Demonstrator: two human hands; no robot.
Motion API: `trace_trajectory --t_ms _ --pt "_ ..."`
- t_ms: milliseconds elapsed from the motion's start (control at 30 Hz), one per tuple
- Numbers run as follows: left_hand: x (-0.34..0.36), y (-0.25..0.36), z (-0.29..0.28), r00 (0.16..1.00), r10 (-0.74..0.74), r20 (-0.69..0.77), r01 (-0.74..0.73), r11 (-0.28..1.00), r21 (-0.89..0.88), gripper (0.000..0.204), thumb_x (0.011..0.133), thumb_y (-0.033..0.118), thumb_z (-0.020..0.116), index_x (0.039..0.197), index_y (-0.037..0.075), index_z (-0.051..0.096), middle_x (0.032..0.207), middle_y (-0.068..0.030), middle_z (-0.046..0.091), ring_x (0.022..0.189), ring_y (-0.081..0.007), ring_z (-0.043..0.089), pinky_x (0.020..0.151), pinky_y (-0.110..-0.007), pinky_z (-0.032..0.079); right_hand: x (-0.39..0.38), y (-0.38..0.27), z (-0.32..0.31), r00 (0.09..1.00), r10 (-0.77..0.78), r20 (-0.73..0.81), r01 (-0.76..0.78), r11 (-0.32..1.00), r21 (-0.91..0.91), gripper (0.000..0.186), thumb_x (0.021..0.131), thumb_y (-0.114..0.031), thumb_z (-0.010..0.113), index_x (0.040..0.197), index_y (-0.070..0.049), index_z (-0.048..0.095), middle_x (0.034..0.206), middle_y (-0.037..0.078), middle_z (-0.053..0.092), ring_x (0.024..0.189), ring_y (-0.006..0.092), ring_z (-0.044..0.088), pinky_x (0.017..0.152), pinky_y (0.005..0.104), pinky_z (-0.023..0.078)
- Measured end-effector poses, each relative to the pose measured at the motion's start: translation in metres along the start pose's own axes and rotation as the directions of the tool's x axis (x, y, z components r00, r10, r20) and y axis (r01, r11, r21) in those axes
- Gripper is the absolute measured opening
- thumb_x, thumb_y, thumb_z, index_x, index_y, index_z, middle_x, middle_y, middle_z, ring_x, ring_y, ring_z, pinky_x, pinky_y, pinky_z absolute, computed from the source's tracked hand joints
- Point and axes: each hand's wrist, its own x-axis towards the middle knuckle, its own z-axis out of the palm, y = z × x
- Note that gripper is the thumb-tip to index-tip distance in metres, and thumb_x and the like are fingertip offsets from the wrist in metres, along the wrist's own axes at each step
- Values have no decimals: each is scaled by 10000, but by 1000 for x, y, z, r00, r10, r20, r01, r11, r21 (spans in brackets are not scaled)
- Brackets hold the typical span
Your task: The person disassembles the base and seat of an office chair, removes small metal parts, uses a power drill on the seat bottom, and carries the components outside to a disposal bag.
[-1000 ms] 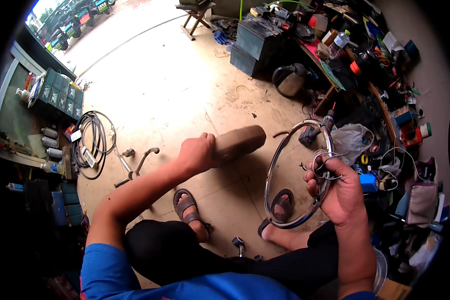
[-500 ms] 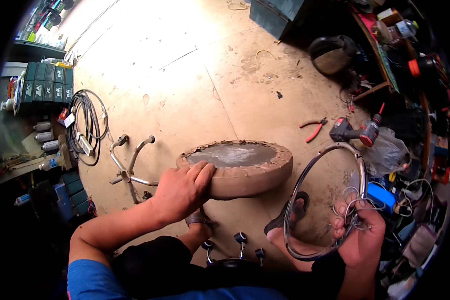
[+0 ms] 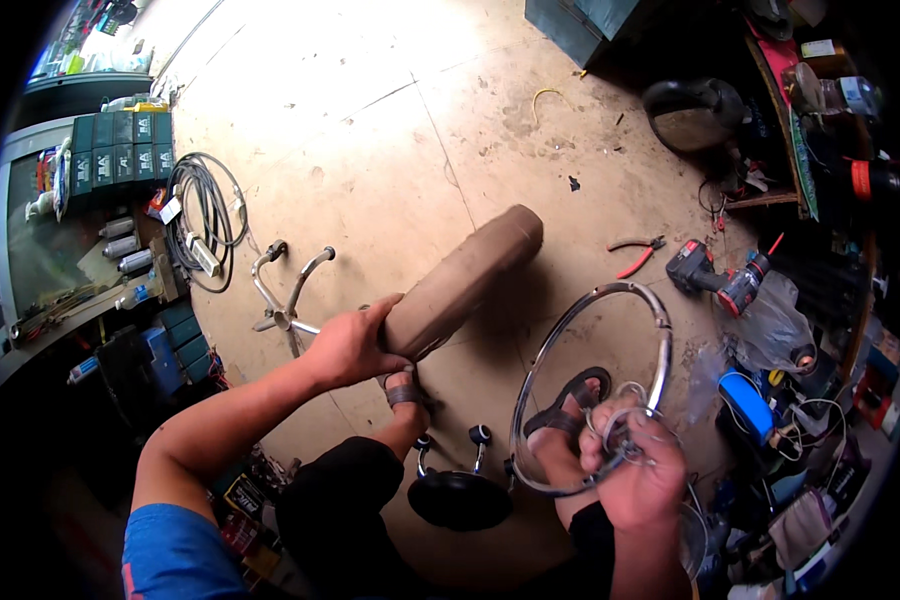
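Note:
My left hand (image 3: 355, 345) grips the near edge of a round brown seat cushion (image 3: 462, 280), held on edge above the concrete floor so only its side shows. My right hand (image 3: 635, 470) holds a chrome ring (image 3: 588, 385) together with some wire or spring pieces at its lower rim. The ring stands upright in front of my sandalled right foot (image 3: 570, 400). My left foot (image 3: 402, 392) sits just under the cushion.
A chrome chair base (image 3: 288, 290) lies on the floor at left, near a coiled cable with a power strip (image 3: 205, 215). Red-handled pliers (image 3: 635, 255) and a cordless drill (image 3: 720, 275) lie at right. A black castor base (image 3: 460, 495) sits between my legs. Cluttered shelves line both sides.
The cushion has been turned from lying with its flat face up to standing on edge. The ring and my right hand have shifted slightly left and up.

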Motion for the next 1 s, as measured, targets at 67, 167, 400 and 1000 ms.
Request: trace_trajectory --t_ms 67,167,400,1000 --pt "5 -13 2 996 -5 87 10 998 -56 804 706 376 874 1379 79 549 988 -225 714 974 -409 683 842 -460 548 1 4 -3 999 41 -32 -42 998 -40 208 967 -212 618 1017 -11 645 939 145 652 825 268 677 702 350 568" --pt "0 -11 -1 994 -65 93 95 924 -371 650 734 317 884 1255 17 638 957 -150 746 908 -279 717 820 -397 555 7 19 -9 998 40 -52 -43 998 -43 162 977 -193 620 1026 -39 633 942 129 667 842 265 682 714 353 577" --pt "-45 -39 -10 945 -215 248 324 487 -811 330 777 240 879 963 37 696 674 9 579 498 -83 416 440 -268 283 -14 34 26 999 32 25 -31 998 -53 149 972 -200 630 1016 -57 638 964 116 683 833 244 686 707 342 576" --pt "-549 -70 -118 958 -269 103 -89 -616 -783 218 926 319 744 841 179 599 630 34 448 536 -127 386 529 -286 328 -276 -43 421 985 -20 171 44 989 -140 127 953 -144 615 963 -30 669 914 119 687 864 279 683 737 368 632"
